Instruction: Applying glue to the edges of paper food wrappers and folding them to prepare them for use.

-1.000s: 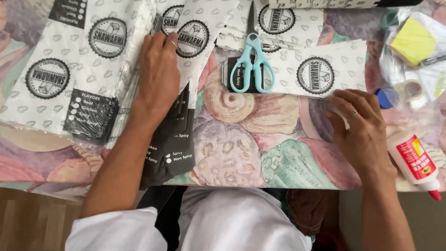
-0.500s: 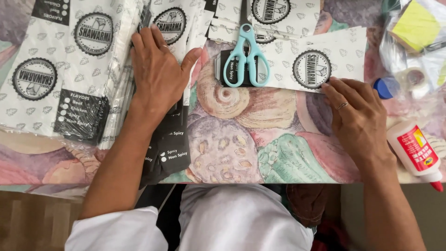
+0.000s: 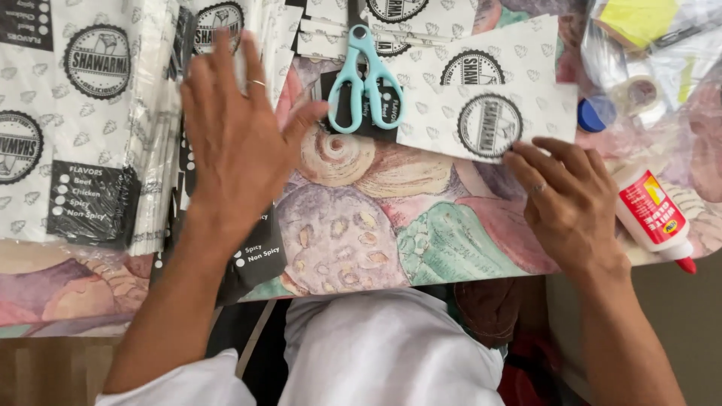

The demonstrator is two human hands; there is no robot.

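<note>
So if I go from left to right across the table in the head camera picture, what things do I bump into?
Stack of printed paper sheets → left hand → light blue scissors → right hand → glue bottle.

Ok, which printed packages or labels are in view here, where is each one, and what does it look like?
Paper stack: far left, under the left hand; white sheets with round black seals and black panels.
Cut sheet: top centre, touched by the right hand; white, angled, two round black seals.
Glue bottle: right edge, lying down; white with red label and red tip.
Tape roll: top right, inside clear plastic.
</note>
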